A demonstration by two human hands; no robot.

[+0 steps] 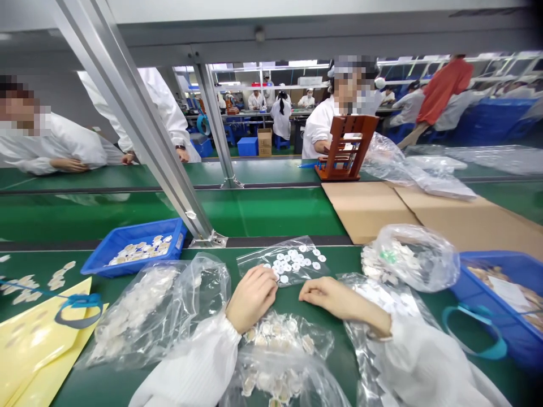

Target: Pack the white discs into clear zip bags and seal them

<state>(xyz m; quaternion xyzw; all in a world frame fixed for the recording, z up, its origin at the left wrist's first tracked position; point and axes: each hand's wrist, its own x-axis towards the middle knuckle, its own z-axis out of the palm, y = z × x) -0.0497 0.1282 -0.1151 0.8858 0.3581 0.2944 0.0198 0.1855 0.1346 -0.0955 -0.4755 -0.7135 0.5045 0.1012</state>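
You are working at a green bench (341,350), with a small clear bag (257,257) lying flat in front of you. Beyond that bag and to its right, a cardboard sheet (369,203) is spreading across the far side. Well to the bag's right, a blue bin (479,333) is standing. To its left, a large plastic bag (136,308) of pale pieces is lying, with a blue tray (95,261) of similar pieces resting behind. On your side of the small clear bag, another filled bag (275,384) is lying open-looking and crumpled.

Your left hand (254,297) is bending over the small clear bag's near left corner, fingers curling; I cannot tell whether it is gripping anything. Your right hand (324,294) is resting just beside the near right edge, fingers curling inward, its grip likewise hidden. Smallest of all, white discs (292,260) are lying scattered in or on the small clear bag; I cannot tell which.
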